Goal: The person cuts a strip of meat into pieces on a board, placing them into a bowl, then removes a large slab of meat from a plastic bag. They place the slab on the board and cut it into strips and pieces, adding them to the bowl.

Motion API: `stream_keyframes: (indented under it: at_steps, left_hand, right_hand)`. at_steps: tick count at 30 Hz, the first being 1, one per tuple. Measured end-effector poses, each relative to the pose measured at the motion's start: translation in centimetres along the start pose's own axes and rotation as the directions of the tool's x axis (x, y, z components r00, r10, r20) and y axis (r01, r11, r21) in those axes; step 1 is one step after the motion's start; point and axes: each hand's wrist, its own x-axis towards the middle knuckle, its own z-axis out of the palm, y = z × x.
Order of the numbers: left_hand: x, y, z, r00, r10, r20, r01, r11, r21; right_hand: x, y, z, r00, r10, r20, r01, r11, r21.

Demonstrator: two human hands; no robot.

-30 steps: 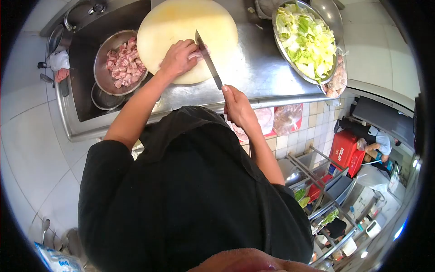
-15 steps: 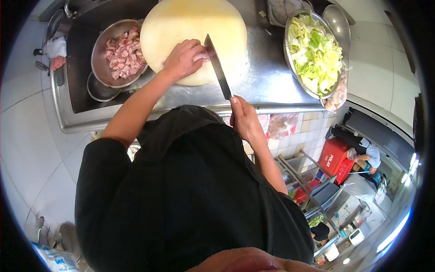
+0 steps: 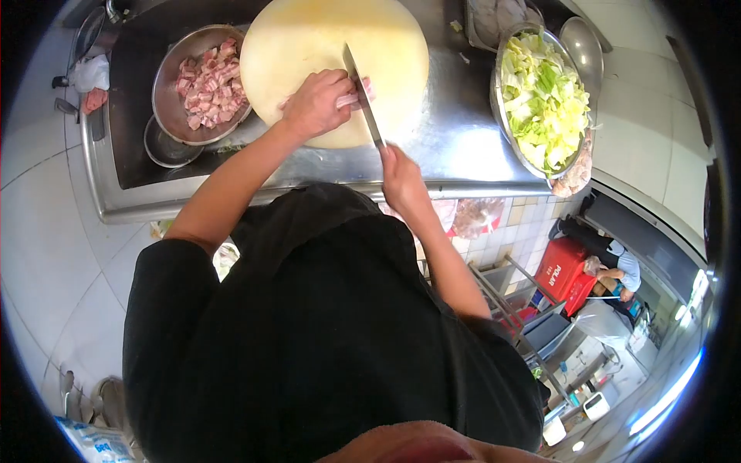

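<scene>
On the round cutting board (image 3: pixel 309 38), my left hand (image 3: pixel 320 104) presses with curled fingers on a strip of raw meat (image 3: pixel 349 100). My right hand (image 3: pixel 404 177) is closed round the handle of a knife (image 3: pixel 363 94). The blade lies across the meat just right of my left fingers, and a bit of pink meat shows on the blade's far side. A metal bowl (image 3: pixel 164 92) of cut raw meat chunks (image 3: pixel 208 85) sits left of the board. Much of the strip is hidden under my left hand.
Right of the board stands a metal bowl (image 3: pixel 500 104) of chopped lettuce (image 3: pixel 544 108). A small pot (image 3: pixel 171 148) sits below the meat bowl. The steel counter's front edge (image 3: pixel 463 189) runs before me. Further right, a person (image 3: pixel 621 266) bends near a red cooler (image 3: pixel 562 266).
The knife has shifted slightly left and up the board, my right hand with it. A bit of meat now shows right of the blade. My left hand still holds the strip.
</scene>
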Motion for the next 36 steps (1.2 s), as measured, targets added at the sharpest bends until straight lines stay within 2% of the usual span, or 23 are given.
stream_keyframes:
  at_steps: [2,4,7,10,11,14,15,17,18,20,24,27,28,29,30,33,36]
  left_hand:
    - [-0.3,0.2,0.3,1.000,-0.004,-0.001,0.004,1.000,-0.014]
    - [-0.5,-0.2,0.8,0.999,0.001,-0.042,-0.002,1.000,-0.024]
    - [-1.2,-0.7,-0.4,0.993,0.116,0.035,-0.114,0.992,-0.061]
    - [-2.5,-0.3,-2.4,0.993,-0.121,-0.008,0.119,0.988,-0.094]
    - [-2.7,-1.6,-2.5,0.976,-0.207,-0.069,0.205,0.978,-0.044]
    - [-1.5,-1.5,-4.0,0.950,-0.291,-0.109,0.304,0.943,0.134]
    - [-1.0,-0.9,-3.9,0.969,-0.195,-0.151,0.225,0.949,0.219]
    - [0.6,0.6,-2.6,0.987,-0.141,-0.071,0.155,0.955,0.254]
    - [1.5,1.3,-1.8,0.993,-0.112,-0.027,0.115,0.956,0.269]
    - [3.0,1.6,1.5,0.987,-0.158,-0.017,0.159,0.980,0.117]
    - [4.7,2.1,3.8,0.954,-0.300,-0.001,0.293,0.932,-0.214]
    - [4.4,3.1,2.2,0.884,-0.318,0.343,0.378,0.917,-0.123]
    - [3.4,3.1,2.2,0.941,-0.238,0.242,0.270,0.956,-0.113]
    - [2.0,2.9,2.3,0.979,-0.147,0.142,0.161,0.983,-0.091]
    - [1.1,2.7,2.4,0.998,-0.048,0.042,0.051,0.997,-0.060]
    - [0.1,2.2,3.0,0.982,-0.186,-0.014,0.179,0.962,-0.207]
    - [0.0,2.0,3.1,0.998,-0.059,-0.037,0.055,0.993,-0.102]
  right_hand:
    - [5.8,-0.8,2.4,0.996,-0.084,-0.007,0.083,0.993,-0.082]
    - [11.0,-2.1,3.5,0.978,-0.207,-0.017,0.207,0.978,0.004]
    - [14.7,-3.9,3.3,0.986,-0.162,-0.023,0.162,0.987,0.007]
    - [13.6,-5.5,-0.4,0.969,0.115,0.219,-0.165,0.960,0.227]
    - [12.9,-4.8,-0.4,0.992,0.031,0.125,-0.073,0.934,0.351]
    - [9.3,-4.7,-3.2,0.995,0.093,0.031,-0.097,0.891,0.444]
    - [8.4,-4.1,-4.0,0.992,0.123,0.029,-0.123,0.884,0.450]
    - [6.8,-3.3,-5.3,0.984,0.179,0.017,-0.166,0.866,0.473]
    - [6.2,-2.5,-5.3,0.986,0.166,-0.019,-0.136,0.865,0.483]
    - [5.2,0.4,-4.5,0.985,0.144,-0.096,-0.077,0.863,0.500]
    - [2.4,4.1,-3.5,0.981,0.184,-0.060,-0.129,0.852,0.508]
    - [-0.1,4.5,-3.0,0.983,0.178,-0.049,-0.132,0.863,0.488]
    - [-0.8,4.4,-2.8,0.985,0.167,-0.047,-0.125,0.870,0.478]
    - [-1.6,4.0,-2.9,0.977,0.212,-0.011,-0.182,0.867,0.463]
    - [-2.0,3.9,-2.7,0.977,0.211,-0.001,-0.187,0.869,0.458]
    - [-2.9,3.1,-2.2,0.978,0.207,0.027,-0.200,0.889,0.412]
    - [-2.8,2.2,-2.0,0.978,0.208,0.028,-0.206,0.927,0.315]
